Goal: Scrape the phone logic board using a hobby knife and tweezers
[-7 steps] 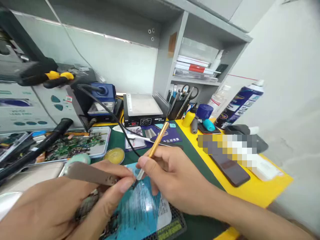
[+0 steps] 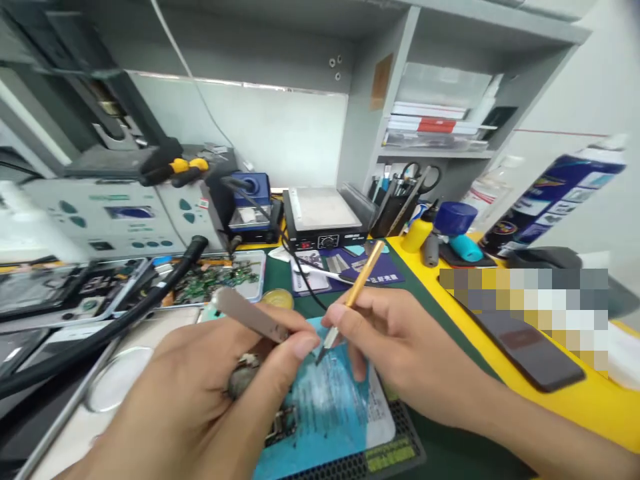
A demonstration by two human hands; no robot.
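Gold-handled fine-tipped tool (image 2: 357,288) slants through the centre of the frame, pinched in the right hand (image 2: 395,347), its dark tip just above the blue-and-white sheet (image 2: 330,413) at lower centre. Left hand (image 2: 210,393) is clamped on flat grey metal tweezers (image 2: 250,319), whose tips vanish behind the thumb; a small dark part under that hand is too blurred to identify. Right of centre, a pixelated block (image 2: 525,300) covers things on the yellow mat (image 2: 565,393). Print on the blue spray can (image 2: 555,193) at the right is unreadable.
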